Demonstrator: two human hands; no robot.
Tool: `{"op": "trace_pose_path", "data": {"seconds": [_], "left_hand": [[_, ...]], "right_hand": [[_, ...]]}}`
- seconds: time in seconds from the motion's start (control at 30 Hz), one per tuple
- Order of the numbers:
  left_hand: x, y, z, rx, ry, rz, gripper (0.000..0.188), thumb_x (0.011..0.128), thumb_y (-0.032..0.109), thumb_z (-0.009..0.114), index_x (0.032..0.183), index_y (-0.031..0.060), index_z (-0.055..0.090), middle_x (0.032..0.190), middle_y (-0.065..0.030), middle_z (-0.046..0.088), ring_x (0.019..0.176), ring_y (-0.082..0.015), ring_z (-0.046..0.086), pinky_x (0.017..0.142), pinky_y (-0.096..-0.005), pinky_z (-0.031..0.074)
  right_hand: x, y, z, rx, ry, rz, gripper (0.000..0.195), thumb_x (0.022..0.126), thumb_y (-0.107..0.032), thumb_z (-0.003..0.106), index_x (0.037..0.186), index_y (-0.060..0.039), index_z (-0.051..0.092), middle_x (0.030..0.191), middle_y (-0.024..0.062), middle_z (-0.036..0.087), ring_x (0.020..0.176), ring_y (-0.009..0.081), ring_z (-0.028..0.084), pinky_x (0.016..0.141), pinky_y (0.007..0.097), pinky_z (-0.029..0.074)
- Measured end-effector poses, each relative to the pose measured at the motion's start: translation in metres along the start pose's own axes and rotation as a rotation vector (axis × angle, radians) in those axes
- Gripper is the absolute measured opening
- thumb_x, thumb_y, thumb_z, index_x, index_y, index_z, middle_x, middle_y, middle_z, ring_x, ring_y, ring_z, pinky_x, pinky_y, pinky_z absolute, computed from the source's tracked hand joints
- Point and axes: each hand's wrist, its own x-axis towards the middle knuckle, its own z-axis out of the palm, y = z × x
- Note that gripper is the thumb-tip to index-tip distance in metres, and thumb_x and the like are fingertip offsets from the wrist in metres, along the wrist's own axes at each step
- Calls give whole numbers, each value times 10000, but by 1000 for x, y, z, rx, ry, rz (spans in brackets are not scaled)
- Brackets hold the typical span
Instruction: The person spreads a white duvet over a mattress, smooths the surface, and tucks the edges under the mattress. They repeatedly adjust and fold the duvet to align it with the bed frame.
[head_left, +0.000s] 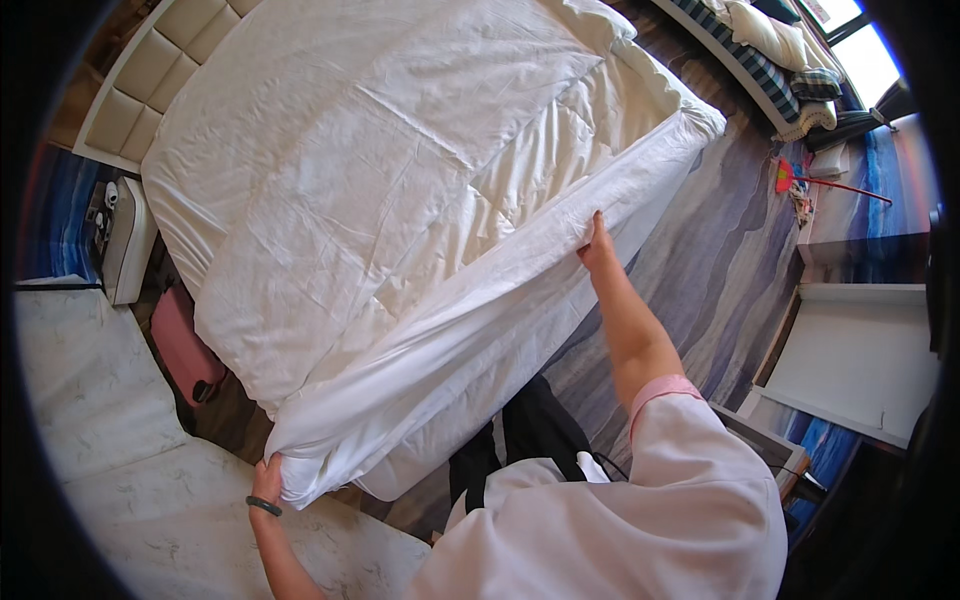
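A white duvet (525, 176) lies over the bed, its shinier quilted surface showing in a strip near the foot. Along that side runs a white duvet cover (450, 300), gathered into a long loose fold. My left hand (267, 481), with a dark green bangle on the wrist, grips the cover at its near left corner. Farther along the same fold, my right hand (597, 244) grasps the cloth with the arm stretched out. Some fingers of both hands are hidden by the fabric. The fold's far corner (701, 120) hangs at the bed's edge.
A bare patterned mattress (97, 390) lies at left. Between it and the bed stands a pink suitcase (184, 345), below a white nightstand (127, 240). Wavy grey flooring (697, 255) runs right, towards a red broom (832, 182), a cushioned sofa (772, 82) and a white desk (847, 360).
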Motion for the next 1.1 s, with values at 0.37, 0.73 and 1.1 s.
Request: {"op": "trace_pose_path", "data": {"seconds": [0.37,0.73,1.1], "left_hand": [[34,-43,-11,63,-76,-371,587,930,443,502,1156,-98,533,1053,-141,633,938,-217,609,837,-349,481],[209,-3,74,858,451,226,669,803,176,649,1379,34,340,1374,-206,415,1259,-354,412,1043,-413,344],[214,57,355,968,149,320,772,796,325,626,1445,145,248,1492,-137,264,1353,-367,261,1096,-485,215]], "right_hand": [[73,-69,79,-746,109,-191,542,727,-239,672,1182,27,545,1034,135,611,841,250,593,663,379,478],[42,-19,290,-1108,-719,-479,804,815,-458,663,1384,-7,316,1143,162,567,985,248,569,772,356,502],[80,41,53,-1240,-430,-315,588,830,-290,635,1304,-13,426,1102,209,610,1002,288,598,841,372,478]]}}
